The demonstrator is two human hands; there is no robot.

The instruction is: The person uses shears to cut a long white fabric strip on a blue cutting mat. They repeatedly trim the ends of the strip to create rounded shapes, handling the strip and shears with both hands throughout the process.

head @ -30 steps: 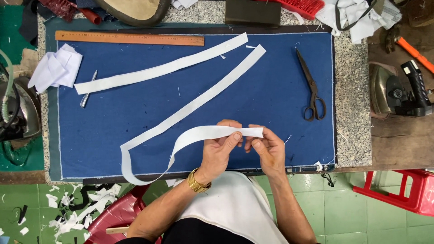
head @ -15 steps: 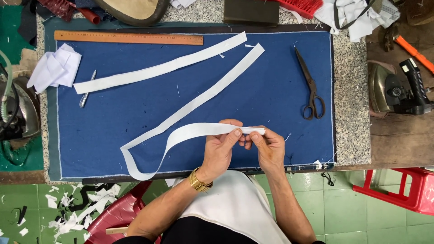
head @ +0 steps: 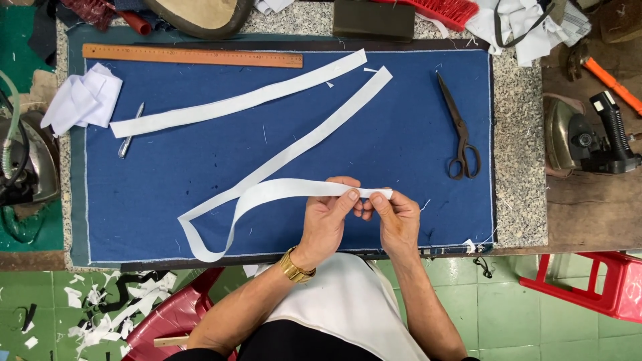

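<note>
A long white fabric strip (head: 281,189) loops over the blue cloth mat (head: 167,167). Its near end is pinched between both hands just above the mat's front edge. My left hand (head: 328,220), with a gold watch on the wrist, grips the strip with thumb and fingers. My right hand (head: 396,217) pinches the strip's tip beside it, fingertips nearly touching the left hand. The strip runs left, bends near the front left of the mat, then stretches diagonally to the far right. A second white strip (head: 234,103) lies flat further back.
A wooden ruler (head: 190,55) lies along the far edge and black scissors (head: 460,130) rest at the right. A pen (head: 130,122) and crumpled white cloth (head: 83,100) sit at left. Irons stand at the left (head: 23,160) and right (head: 588,137). A red stool (head: 588,287) is below.
Both hands have slid slightly along the strip end, and the loop on the left has shifted and flattened a little. Everything else stays in place.
</note>
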